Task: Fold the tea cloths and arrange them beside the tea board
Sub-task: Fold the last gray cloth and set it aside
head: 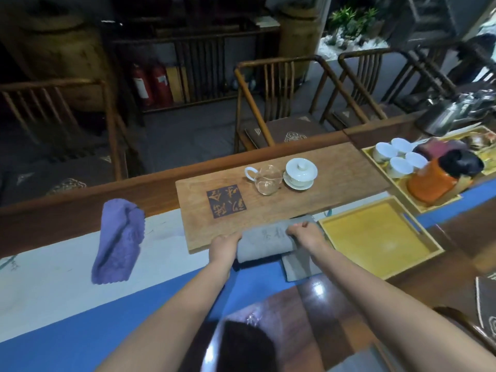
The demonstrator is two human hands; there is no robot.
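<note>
- The grey tea cloth (265, 241) lies over the near edge of the tea board (281, 194), towards the desk's (418, 288) near side; it is soft, matte grey, folded over into a thick band with a rounded near fold, and faint darker characters show on its top face.
- A flat grey layer (298, 265) sticks out from under the band on the right, lying on the blue strip of the runner (67, 326); whether it is part of the same cloth cannot be told.
- The left hand (224, 244) has its grip closed round the left end of the grey tea cloth, fingers tucked under the fold.
- The right hand (300, 232) has its fingers curled, its grip holding the right end of the same cloth near the upper edge.
- The purple tea cloth (119, 237) lies well apart to the left on the pale part of the runner, loosely bunched lengthwise and fuzzy in texture, its far end near the desk's far edge.
- The tea board bears a dark square panel with carved characters (226, 200), a glass pitcher (265, 179) with a white handle, and just to its right a white lidded bowl (300, 173) on a saucer.
- The yellow tray (375, 237) sits just right of the grey cloth, at the board's near right corner.
- Further right, a compartmented tray (375, 154) holds four white cups (400, 158) in one section and an orange jar (432, 181) with a dark top beside them.
</note>
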